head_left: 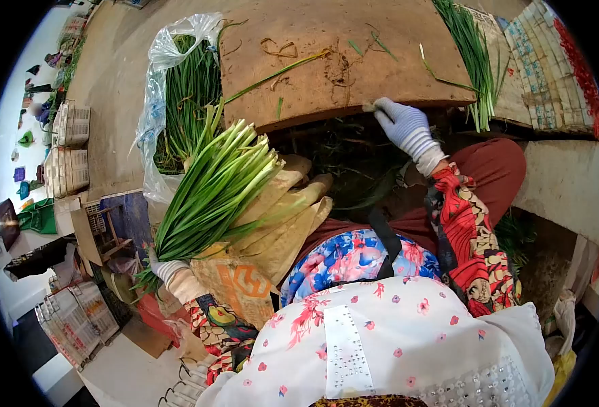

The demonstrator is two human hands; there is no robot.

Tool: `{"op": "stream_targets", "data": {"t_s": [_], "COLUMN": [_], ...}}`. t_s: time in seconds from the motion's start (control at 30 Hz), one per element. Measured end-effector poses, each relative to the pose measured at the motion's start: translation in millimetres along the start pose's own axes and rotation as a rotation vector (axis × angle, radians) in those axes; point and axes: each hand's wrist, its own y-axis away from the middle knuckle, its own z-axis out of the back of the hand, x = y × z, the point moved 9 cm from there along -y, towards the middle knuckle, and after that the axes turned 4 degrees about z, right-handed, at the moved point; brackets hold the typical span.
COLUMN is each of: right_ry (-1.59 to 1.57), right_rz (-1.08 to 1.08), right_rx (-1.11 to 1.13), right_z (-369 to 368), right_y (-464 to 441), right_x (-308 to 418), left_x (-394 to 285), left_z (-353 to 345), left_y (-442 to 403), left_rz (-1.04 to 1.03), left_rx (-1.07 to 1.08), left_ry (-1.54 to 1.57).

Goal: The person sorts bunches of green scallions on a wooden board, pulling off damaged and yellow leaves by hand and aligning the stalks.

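Observation:
My left hand point(165, 266), in a pale striped glove, is closed around the leafy end of a large bunch of chives point(211, 190). The white stem ends point up and to the right, over a tan cloth on my lap. My right hand point(405, 127), in a matching glove, is at the near edge of a brown wooden board point(299, 88), fingers stretched to the left. Loose stalks and dry brown strands lie on the board, including one long stalk point(279, 73).
A clear plastic bag point(155, 108) of chives stands left of the board. More chives point(472, 68) lie at its right edge, by a woven sack point(550, 68). Crates point(68, 146) and a small wooden chair point(113, 230) stand farther left. Dark leaf scraps lie beneath the board.

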Motion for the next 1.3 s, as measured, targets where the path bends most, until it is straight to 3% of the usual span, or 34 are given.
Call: {"op": "stream_targets", "data": {"t_s": [0.03,0.07,0.1,0.17,0.23,0.3,0.5,0.57,0.63,0.7,0.73,0.77,0.8,0.83,0.87,0.9,0.97,1.03,1.1,1.13,1.2,1.3], "right_ry": [0.508,0.6,0.72,0.535,-0.188,-0.948,-1.189,-1.172,-1.006,-0.855,-0.596,-0.048,0.505,0.789,0.953,0.981,0.933,0.673,0.056,-0.149,-0.178,-0.315], "right_rz": [0.196,0.064,0.086,0.326,0.263,-0.059,-0.297,-0.207,-0.073,-0.1,-0.01,0.056,-0.026,-0.076,-0.266,-0.377,-0.476,-0.088,0.236,0.272,0.444,0.315], "right_rx": [0.053,0.237,0.304,0.211,0.117,0.3,0.374,0.408,0.293,0.145,0.16,0.235,0.415,0.503,0.648,0.682,0.595,0.342,0.022,-0.024,-0.111,0.022], "right_z": [10,3,-4,-29,-48,-88,-125,-121,-96,-58,-41,-30,-18,-10,-5,4,17,4,-8,-14,-20,-62], "right_y": [1,-2,4,22,22,21,21,22,19,11,7,8,13,20,29,36,34,18,6,-1,-9,-16], "right_x": [23,26,44,77,107,127,143,144,135,98,80,54,32,-1,-48,-79,-69,9,88,122,182,197], "left_x": [-2,-2,-2,2,3,-1,-1,-5,-11,-10,-11,-12,-13,-13,-12,-12,-14,-13,-15,-16,-15,-17], "left_z": [-1,-2,-3,-6,-4,2,-7,7,12,-1,-6,-3,-1,1,-4,-9,-11,-11,-12,-13,-16,-16], "left_y": [1,2,4,6,3,-4,18,-2,-13,10,20,17,14,11,19,21,24,20,18,17,12,17], "left_rz": [0.0,-0.008,-0.015,-0.003,0.0,-0.008,-0.022,0.001,-0.057,-0.068,-0.08,-0.079,-0.085,-0.091,-0.085,-0.081,-0.105,-0.114,-0.125,-0.125,-0.111,-0.135], "left_rx": [-0.001,-0.019,-0.036,-0.029,-0.031,-0.038,-0.048,-0.063,-0.041,-0.042,-0.038,-0.039,-0.05,-0.06,-0.08,-0.076,-0.076,-0.064,-0.046,-0.031,0.046,0.042], "left_ry": [0.001,-0.004,-0.008,-0.003,0.005,-0.046,-0.04,-0.016,0.009,0.016,0.019,0.022,0.022,0.023,0.012,0.013,0.011,0.015,0.007,0.019,0.081,0.091]}}
